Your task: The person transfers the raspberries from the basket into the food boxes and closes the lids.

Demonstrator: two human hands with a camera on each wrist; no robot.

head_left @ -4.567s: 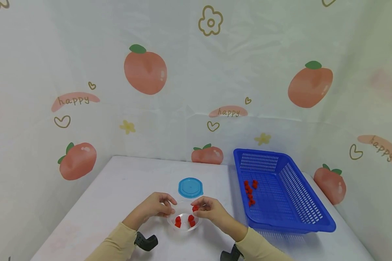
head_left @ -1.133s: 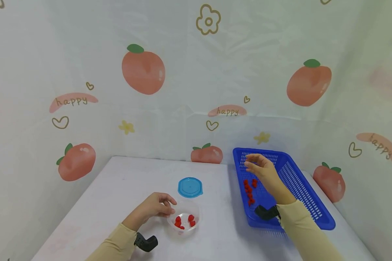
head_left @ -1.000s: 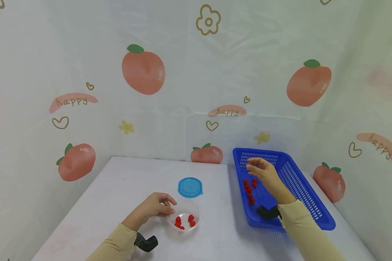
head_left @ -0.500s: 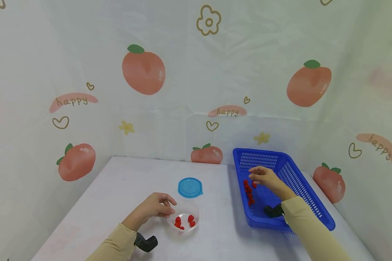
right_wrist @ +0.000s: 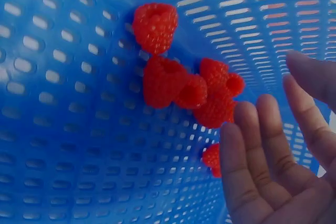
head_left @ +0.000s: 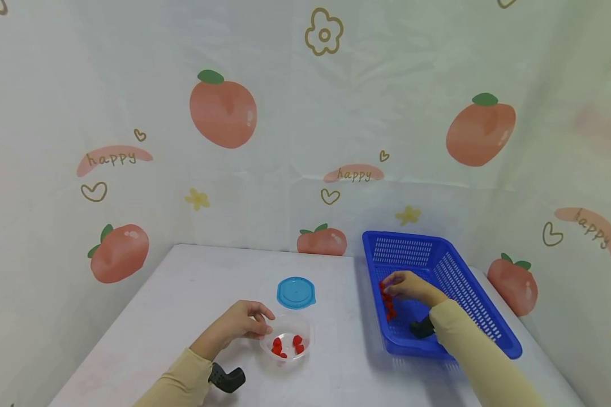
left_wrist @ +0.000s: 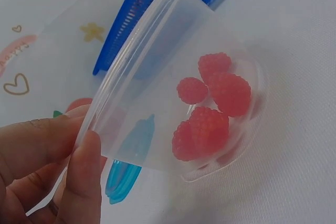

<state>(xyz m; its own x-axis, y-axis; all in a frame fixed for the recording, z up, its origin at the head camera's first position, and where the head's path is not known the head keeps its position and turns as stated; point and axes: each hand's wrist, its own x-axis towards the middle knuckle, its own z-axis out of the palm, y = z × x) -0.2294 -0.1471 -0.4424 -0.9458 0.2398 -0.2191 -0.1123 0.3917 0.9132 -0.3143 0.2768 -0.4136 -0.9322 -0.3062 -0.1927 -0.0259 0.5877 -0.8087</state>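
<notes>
My left hand (head_left: 241, 322) pinches the rim of a clear plastic tub (left_wrist: 157, 56) between thumb and fingers. Several red raspberries (left_wrist: 231, 94) lie on the tub's bottom, seen through its wall in the left wrist view. My right hand (head_left: 411, 286) is down inside the blue plastic basket (head_left: 404, 345), over the loose raspberries (right_wrist: 165, 80) along its left side. In the right wrist view, the fingers (right_wrist: 233, 156) are extended and apart from the thumb, with no berry between them. One berry is partly hidden behind the fingertips.
A translucent blue lid (head_left: 296, 292) lies flat on the white table (head_left: 219, 277) just behind the tub. The basket's raised, slotted walls surround the right hand. Behind the table hangs a curtain (head_left: 275, 198) printed with fruit. Black cameras (head_left: 227, 377) are strapped at the wrists.
One more berry has joined those in the tub. My right hand has left the tub, moved over the basket, and come down towards the raspberries. The left hand stays at the tub rim.
</notes>
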